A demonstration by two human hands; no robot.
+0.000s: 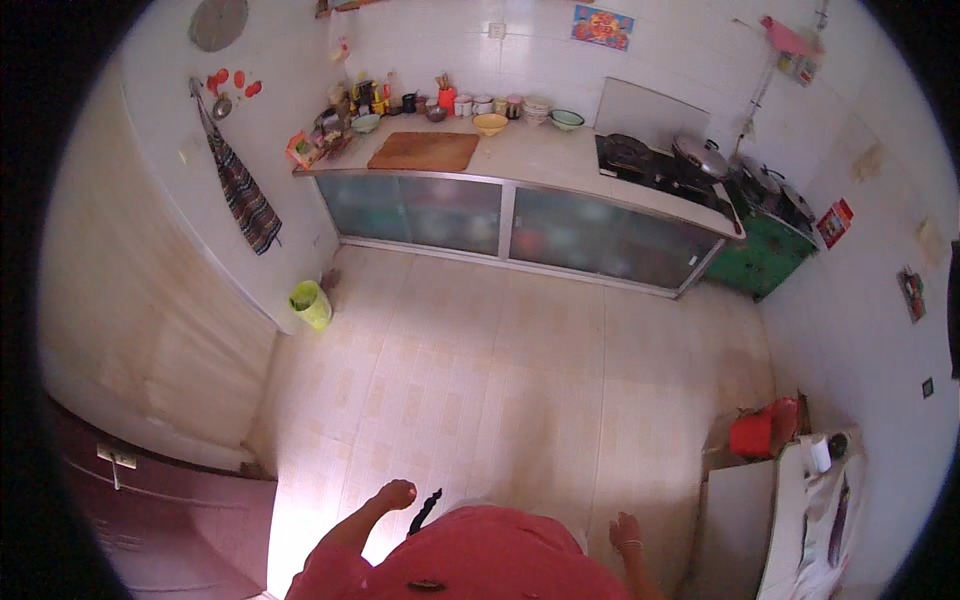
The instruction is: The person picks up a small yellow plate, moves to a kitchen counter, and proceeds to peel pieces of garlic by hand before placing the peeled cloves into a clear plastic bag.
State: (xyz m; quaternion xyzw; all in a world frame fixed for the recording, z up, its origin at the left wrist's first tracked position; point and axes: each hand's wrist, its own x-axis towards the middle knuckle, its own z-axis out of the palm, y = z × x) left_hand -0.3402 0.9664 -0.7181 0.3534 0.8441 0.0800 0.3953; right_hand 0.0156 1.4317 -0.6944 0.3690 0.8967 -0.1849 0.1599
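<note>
My left hand (395, 495) hangs over the tiled floor (495, 390), its fingers curled; no object shows in it, but its palm is hidden. Close by, a dark twisted strand (426, 511) sticks out beside my red top (495, 555). On the other side, my right hand (624, 531) hangs low with its fingers slightly apart and nothing visible in it. A light band circles that wrist. Ahead runs a kitchen counter (540, 157), well out of reach of both hands. On it lie a wooden cutting board (424, 151) and a yellow bowl (490, 124).
A green waste bin (310, 304) stands by the left wall. A dark red door (180, 517) is at lower left. On the right are a white-topped surface (795, 517) and a red bucket (752, 435). A gas stove (660, 176) bears a lidded pan (700, 156).
</note>
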